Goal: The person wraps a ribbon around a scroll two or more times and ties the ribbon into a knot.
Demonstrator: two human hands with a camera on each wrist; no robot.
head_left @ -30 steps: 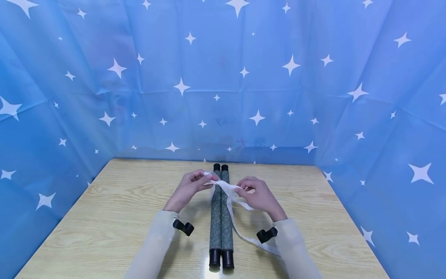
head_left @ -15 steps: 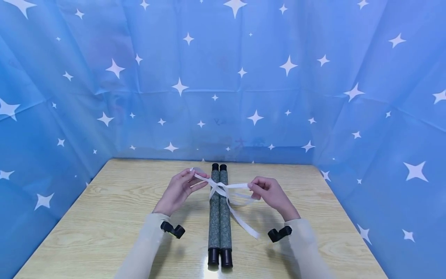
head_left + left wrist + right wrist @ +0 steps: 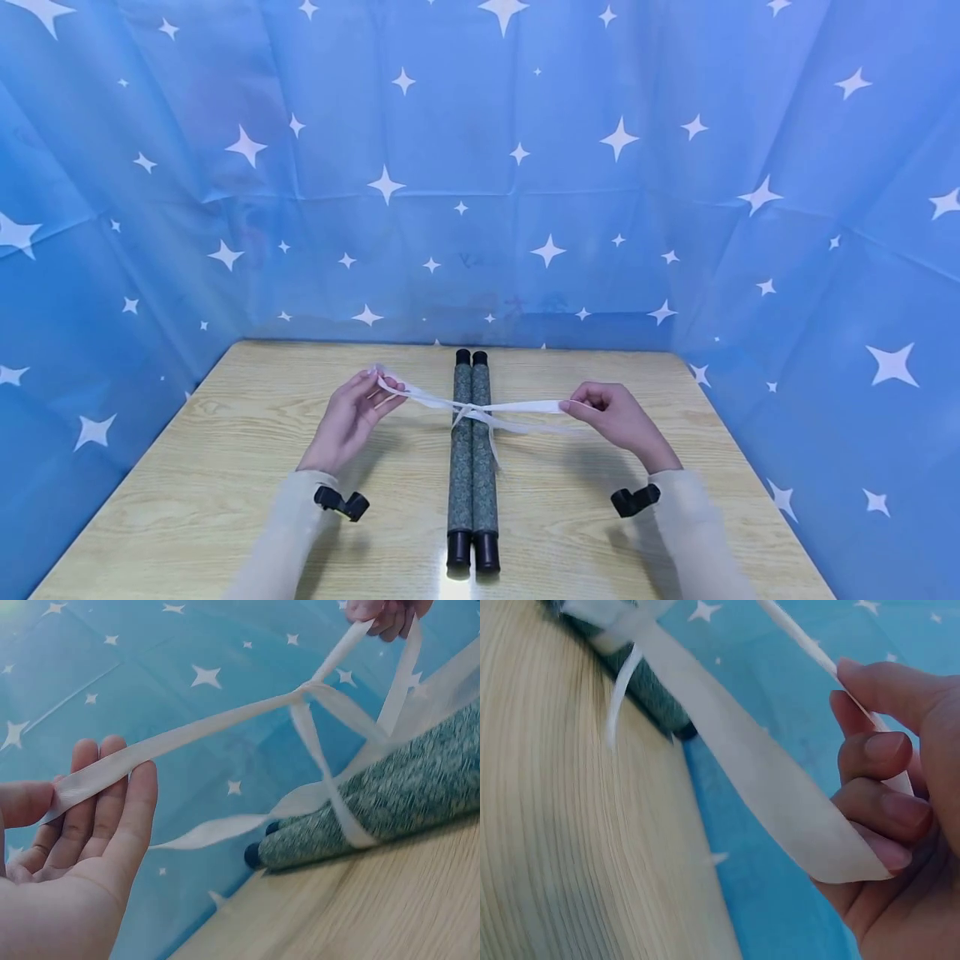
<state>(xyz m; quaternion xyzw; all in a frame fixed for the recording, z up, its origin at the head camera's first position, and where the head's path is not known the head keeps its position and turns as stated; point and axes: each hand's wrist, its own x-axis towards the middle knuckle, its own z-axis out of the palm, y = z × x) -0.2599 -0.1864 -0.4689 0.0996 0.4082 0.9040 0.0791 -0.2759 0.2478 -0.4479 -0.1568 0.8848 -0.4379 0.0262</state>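
Observation:
Two green patterned scroll rolls (image 3: 461,475) with black end knobs lie side by side on the table, pointing away from me. A white ribbon (image 3: 217,724) loops round them and crosses in a knot above their upper half. On the left, my left hand (image 3: 348,423) pinches one ribbon length between thumb and fingers, the other fingers fairly straight. My right hand (image 3: 618,421) pinches another length at thumb and forefinger; in the right wrist view a broad ribbon loop also runs into its curled lower fingers (image 3: 885,814). A loose ribbon end hangs beside the knot.
The wooden table (image 3: 240,500) extends on both sides of the rolls. A blue curtain (image 3: 465,167) with white stars stands behind and at both sides. Small black cameras sit on both wrists.
Both hands have moved apart, left hand to the left and right hand to the right. The ribbon between them has drawn straighter, and its crossing has tightened down near the rolls.

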